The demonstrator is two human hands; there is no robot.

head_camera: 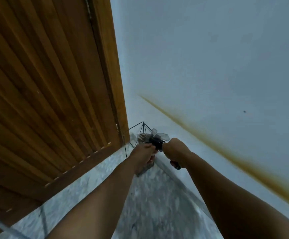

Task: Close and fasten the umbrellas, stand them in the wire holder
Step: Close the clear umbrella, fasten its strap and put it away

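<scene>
Wooden door point(42, 83) on the left, white wall point(209, 57) on the right, and both bare arms reach straight out toward the corner over the marbled floor point(150, 204). Right hand point(174, 149) grips one folded umbrella point(155, 138) around its handle, left hand point(143, 152) pinches its dark fabric. One wire holder point(140, 131) stands just beyond in the corner.

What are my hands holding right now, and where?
Both hold the folded umbrella: right hand wraps its handle end, left hand pinches its canopy.
</scene>
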